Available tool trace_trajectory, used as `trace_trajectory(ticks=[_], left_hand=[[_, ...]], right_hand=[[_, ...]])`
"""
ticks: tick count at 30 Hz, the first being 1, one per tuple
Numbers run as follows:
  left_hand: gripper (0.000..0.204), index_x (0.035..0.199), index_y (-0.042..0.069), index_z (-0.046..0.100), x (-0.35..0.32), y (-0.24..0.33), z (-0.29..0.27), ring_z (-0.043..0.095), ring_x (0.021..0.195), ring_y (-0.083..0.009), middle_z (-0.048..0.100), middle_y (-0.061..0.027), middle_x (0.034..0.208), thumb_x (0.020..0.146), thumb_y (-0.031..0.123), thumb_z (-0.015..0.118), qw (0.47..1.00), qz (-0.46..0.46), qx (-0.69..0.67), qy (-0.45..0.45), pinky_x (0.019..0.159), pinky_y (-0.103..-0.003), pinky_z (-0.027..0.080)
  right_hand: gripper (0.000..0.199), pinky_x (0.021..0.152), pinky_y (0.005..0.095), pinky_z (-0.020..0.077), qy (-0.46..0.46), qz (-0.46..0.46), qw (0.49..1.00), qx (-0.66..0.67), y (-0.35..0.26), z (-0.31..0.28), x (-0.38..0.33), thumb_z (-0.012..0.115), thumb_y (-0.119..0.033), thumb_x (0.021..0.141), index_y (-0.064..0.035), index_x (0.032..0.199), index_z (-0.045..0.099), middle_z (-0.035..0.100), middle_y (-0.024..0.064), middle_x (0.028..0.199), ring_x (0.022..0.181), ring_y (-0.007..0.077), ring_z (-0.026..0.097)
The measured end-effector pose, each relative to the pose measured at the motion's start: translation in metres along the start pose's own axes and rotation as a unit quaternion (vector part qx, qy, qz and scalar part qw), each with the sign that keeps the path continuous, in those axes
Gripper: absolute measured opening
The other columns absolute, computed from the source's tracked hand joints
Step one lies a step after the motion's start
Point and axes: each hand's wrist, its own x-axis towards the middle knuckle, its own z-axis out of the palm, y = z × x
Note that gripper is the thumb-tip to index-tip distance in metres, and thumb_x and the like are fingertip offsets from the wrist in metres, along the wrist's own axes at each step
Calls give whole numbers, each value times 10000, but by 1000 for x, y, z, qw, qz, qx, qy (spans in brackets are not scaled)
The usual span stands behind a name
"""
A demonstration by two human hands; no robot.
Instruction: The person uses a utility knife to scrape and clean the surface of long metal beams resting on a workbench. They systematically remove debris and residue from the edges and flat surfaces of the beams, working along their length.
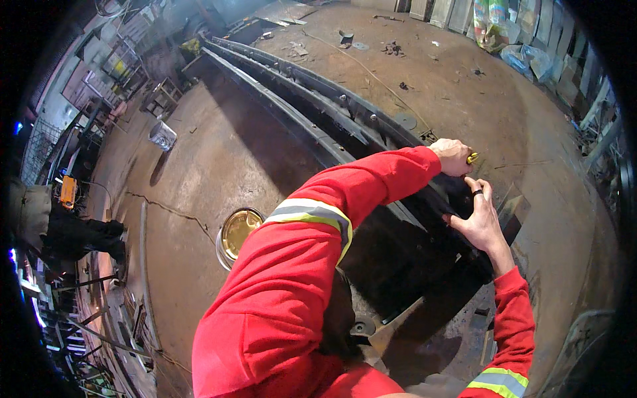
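Observation:
Long dark steel beams [312,109] with bolts along them stretch from the far left toward me. My left hand [454,156] reaches across to their near right end. It is closed around a small tool [472,158] whose yellow and black end sticks out; the rest is hidden in the fist. Just below it, my right hand [483,224], with a dark ring on one finger, is at the near end of the dark steel. Its thumb and fingers are spread apart in a curve, and the fingertips appear to touch the metal.
An open round can [240,233] with a golden inside stands left of my left arm. Farther left are a metal bucket [162,136], an orange box [68,192] and another person's dark-trousered legs [83,235]. Plastic bags [527,61] and boards line the far right. Metal scraps lie around.

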Motion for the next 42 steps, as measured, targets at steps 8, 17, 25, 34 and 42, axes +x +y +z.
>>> trace_trajectory(ticks=[8,17,25,34,42], left_hand=[[362,1023,114,643,-3,3,-2,670,783,-366,684,-183,828,811,400,582,1000,-9,-9,-12,688,-475,530],[365,1028,97,638,-5,-1,0,669,792,-379,684,-193,836,815,384,560,1000,-4,10,-1,701,-474,533],[377,1025,82,629,-8,-1,-2,669,784,-384,682,-201,826,824,394,560,1000,21,-1,9,687,-482,530],[415,1102,61,576,-40,2,-2,643,671,-400,643,-208,689,879,412,570,994,56,-22,89,605,-488,503],[438,1179,44,516,-57,9,-13,628,669,-394,626,-193,643,925,401,531,990,74,-60,101,697,-480,474]], right_hand=[[795,1022,438,394,-8,8,1000,-15,6,6,1,796,-358,637,-19,1283,480,462,217,1285,1217,375,467],[625,1055,454,357,-3,14,1000,-4,2,9,0,794,-375,637,-46,1137,614,455,246,1315,1260,394,435],[586,1062,455,353,-15,19,1000,-2,4,8,0,794,-360,640,-70,1121,626,443,253,1335,1267,398,430],[620,936,461,399,28,-32,996,-81,-3,6,1,777,-340,644,18,1097,549,508,213,1099,1066,380,498],[564,883,460,412,47,-47,994,-87,-6,9,1,800,-345,607,-14,987,547,500,194,1017,994,368,508]])
